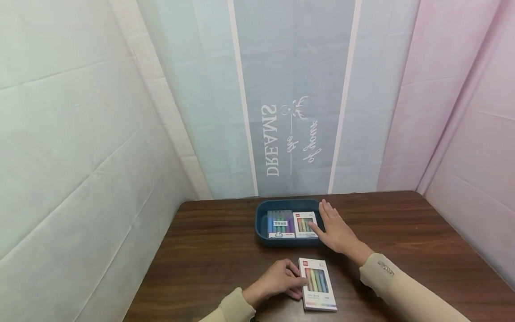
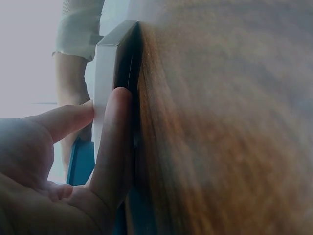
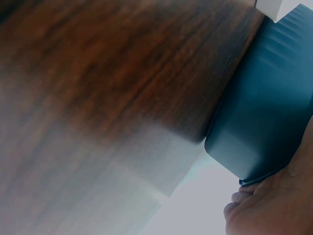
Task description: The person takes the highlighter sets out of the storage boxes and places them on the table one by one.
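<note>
My left hand (image 1: 283,279) pinches the left edge of a white box of coloured pens (image 1: 318,284) with a clear window. In the left wrist view the thumb lies on one face of this box (image 2: 105,88) and a finger on the other. Behind it, a dark blue tray (image 1: 289,242) holds a clear pack of coloured pens (image 1: 280,225) at left and a similar white box (image 1: 301,217) at right. My right hand (image 1: 335,230) lies against the tray's right end, fingers straight, its thumb over the white box inside. The right wrist view shows the tray's outer wall (image 3: 259,98).
Everything stands on a dark wood-grain table (image 1: 209,250) with rounded far corners. Fabric curtains (image 1: 297,67) with printed lettering hang at the table's far edge, and pale cloth walls (image 1: 80,156) rise on both sides.
</note>
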`<state>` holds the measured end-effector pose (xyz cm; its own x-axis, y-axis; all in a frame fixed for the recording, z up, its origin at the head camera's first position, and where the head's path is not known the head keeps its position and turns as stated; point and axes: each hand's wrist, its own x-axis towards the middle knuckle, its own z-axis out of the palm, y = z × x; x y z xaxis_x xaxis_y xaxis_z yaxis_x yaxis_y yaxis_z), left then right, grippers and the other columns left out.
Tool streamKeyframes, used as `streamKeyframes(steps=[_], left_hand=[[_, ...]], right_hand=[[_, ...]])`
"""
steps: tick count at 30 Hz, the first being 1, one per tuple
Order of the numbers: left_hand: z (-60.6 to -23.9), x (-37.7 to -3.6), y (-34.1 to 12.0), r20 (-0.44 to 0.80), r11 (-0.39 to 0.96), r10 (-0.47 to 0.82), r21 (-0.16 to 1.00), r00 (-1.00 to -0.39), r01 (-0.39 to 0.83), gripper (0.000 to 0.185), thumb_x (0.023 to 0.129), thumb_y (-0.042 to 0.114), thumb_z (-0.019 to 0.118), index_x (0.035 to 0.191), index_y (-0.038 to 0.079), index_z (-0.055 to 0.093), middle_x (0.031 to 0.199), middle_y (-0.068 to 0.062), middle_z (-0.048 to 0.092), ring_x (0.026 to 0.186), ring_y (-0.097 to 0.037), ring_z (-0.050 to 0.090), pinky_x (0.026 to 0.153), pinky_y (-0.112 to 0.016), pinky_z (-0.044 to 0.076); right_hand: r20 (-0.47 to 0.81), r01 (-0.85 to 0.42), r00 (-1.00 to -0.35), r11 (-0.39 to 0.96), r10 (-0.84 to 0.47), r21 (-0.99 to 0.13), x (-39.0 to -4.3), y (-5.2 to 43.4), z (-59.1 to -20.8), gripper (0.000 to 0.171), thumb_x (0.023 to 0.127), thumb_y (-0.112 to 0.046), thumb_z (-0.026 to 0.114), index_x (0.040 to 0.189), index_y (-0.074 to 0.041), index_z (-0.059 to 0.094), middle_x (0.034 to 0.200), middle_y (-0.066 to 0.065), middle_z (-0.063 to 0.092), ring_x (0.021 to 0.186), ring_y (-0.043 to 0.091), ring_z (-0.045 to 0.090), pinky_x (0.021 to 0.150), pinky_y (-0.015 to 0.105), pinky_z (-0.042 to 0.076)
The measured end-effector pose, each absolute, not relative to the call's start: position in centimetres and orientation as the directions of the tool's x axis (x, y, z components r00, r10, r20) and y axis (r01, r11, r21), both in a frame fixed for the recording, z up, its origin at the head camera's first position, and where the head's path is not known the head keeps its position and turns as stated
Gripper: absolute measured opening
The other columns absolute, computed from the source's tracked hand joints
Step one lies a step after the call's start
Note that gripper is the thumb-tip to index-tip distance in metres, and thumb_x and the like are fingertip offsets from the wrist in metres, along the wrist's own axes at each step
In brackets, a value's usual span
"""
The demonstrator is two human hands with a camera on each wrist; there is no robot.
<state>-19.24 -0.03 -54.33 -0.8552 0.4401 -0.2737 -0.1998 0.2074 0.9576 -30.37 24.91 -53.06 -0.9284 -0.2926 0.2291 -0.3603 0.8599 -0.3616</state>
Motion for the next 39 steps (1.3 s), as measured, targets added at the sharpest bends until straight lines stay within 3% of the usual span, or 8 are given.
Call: streamKeyframes(steps=[39], left_hand=[[-53.46, -18.90, 0.14, -0.255, 0.275, 0.454, 0.951, -0.854, -0.138, 0.020, 0.098, 0.008, 0.080, 0.100, 0.006, 0.060, 0.075, -0.013, 0.075, 0.059, -0.012, 0.070, 0.057, -0.030, 0.064]], right_hand=[[0.235, -0.374, -0.923, 0.852, -0.303, -0.368, -30.38, 24.86, -52.73, 0.094, 0.109, -0.053, 0.056, 0.165, 0.012, 0.019, 0.175, 0.030, 0.015, 0.162, 0.047, 0.017, 0.131, 0.063, 0.017]])
